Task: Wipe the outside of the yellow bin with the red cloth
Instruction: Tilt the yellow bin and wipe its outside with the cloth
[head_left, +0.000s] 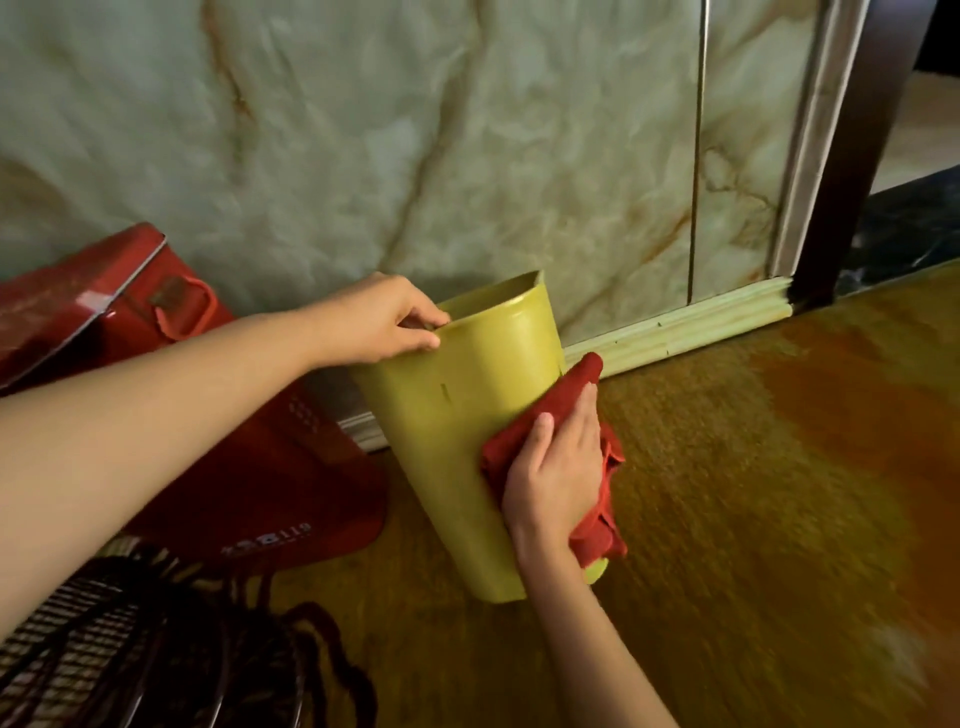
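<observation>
The yellow bin (452, 431) stands on the floor near the wall, leaning a little to the left, its open top facing up and back. My left hand (384, 322) pinches its near rim at the upper left. My right hand (556, 467) lies flat on the red cloth (566, 400), pressing it against the bin's right outer side. Part of the cloth bunches below my wrist, hiding the bin's lower right edge.
A red box with a handle (104, 301) and a red mat (291, 483) lie to the left of the bin. A marble-patterned wall (467, 130) with a pale skirting (675, 327) runs behind. A dark door frame (857, 156) stands at the right. Brown floor (753, 493) stretches right.
</observation>
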